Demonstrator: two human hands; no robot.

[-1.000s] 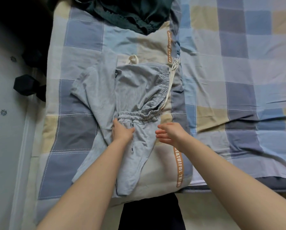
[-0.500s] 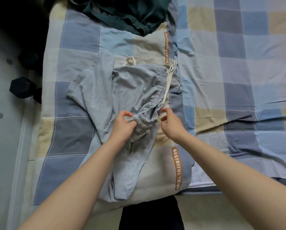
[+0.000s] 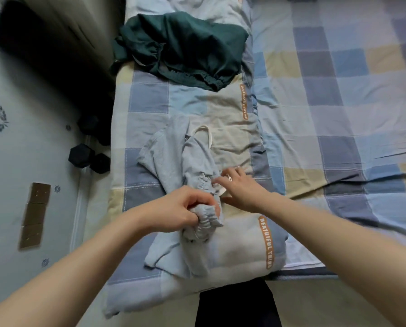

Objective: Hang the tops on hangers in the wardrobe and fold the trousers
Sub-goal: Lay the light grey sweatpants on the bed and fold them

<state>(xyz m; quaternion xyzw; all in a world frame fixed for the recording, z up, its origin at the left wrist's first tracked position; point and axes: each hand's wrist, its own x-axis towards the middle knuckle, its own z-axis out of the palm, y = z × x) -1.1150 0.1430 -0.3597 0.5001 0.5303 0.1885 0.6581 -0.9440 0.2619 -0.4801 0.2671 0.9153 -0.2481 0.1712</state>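
Mid-fold: the left hand [image 3: 173, 210] grips the grey trousers' [image 3: 173, 159] bunched waistband near the bed's [image 3: 339, 138] front edge; right hand [image 3: 241, 187] pinches their drawstring. The green garment [image 3: 185, 46] waits untouched.

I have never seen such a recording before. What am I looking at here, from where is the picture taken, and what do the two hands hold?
There is no machine: a person wears a camera on the head, looking down at their own bare arms. They stand at a bed with a blue and beige checked quilt. On it lie light grey-blue cotton trousers, crumpled, and farther away a dark green garment. The left hand grips the bunched elastic waistband. The right hand rests at the trousers with fingers fairly straight; whether it pinches the white drawstring is unclear.
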